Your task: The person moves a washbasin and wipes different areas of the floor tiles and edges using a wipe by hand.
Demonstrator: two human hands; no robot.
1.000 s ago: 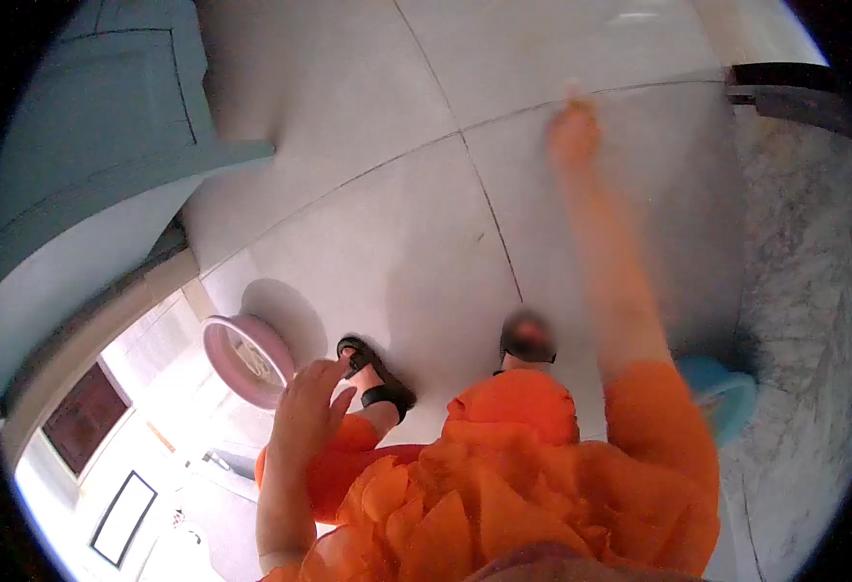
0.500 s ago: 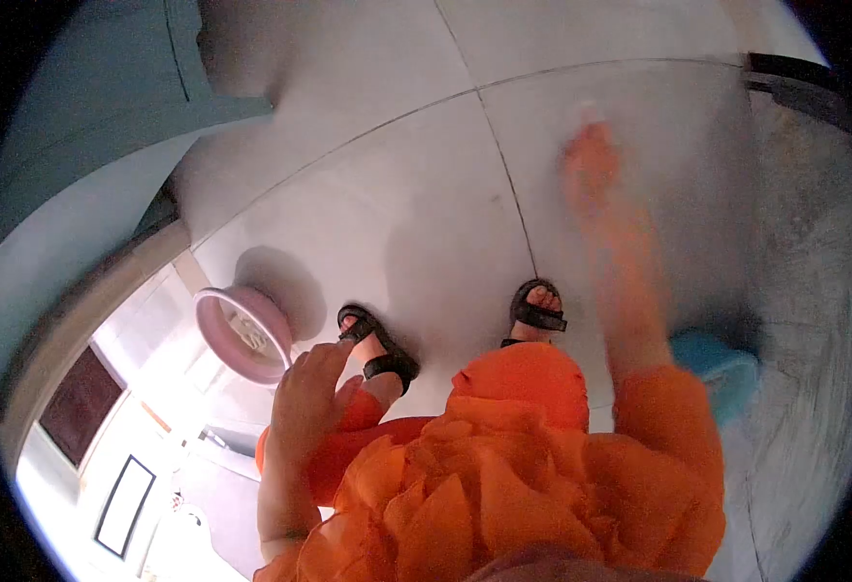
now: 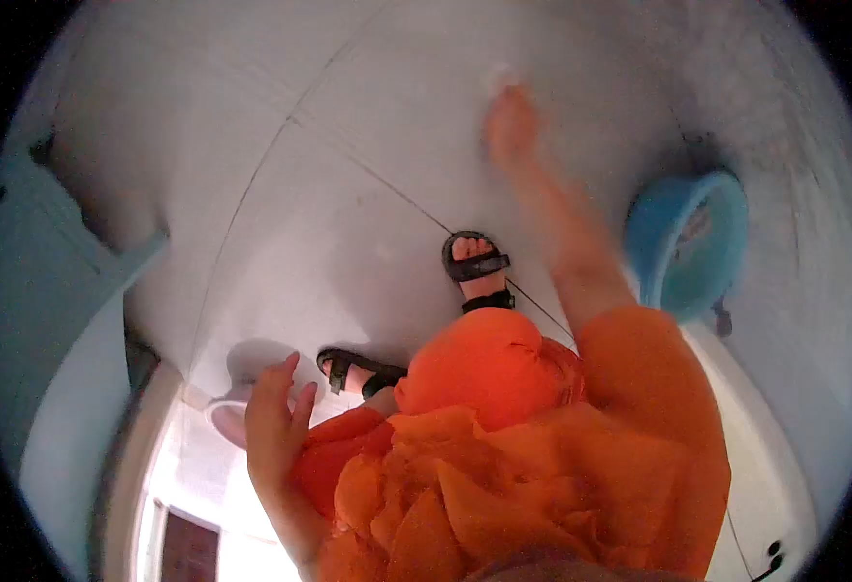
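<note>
My right hand (image 3: 513,126) reaches far forward, low over the grey tiled floor (image 3: 348,209). Motion smears it, but its fingers look bunched around a small whitish thing (image 3: 499,75) at their tips, too blurred to name. My left hand (image 3: 273,422) is held beside my left knee with its fingers apart and nothing in it. Close behind that hand is a pink basin (image 3: 224,419), mostly hidden by it.
A blue basin (image 3: 649,228) stands to the right of my right forearm, something indistinct inside. My sandalled feet (image 3: 474,257) are on the floor in front of my orange clothing. Blue-grey furniture (image 3: 43,281) borders the left side, and a pale wall (image 3: 814,252) the right.
My view has turned to the right, bringing more of the blue basin into sight. My right hand stays stretched out with the whitish thing. My left hand has lifted its fingers, spreading them.
</note>
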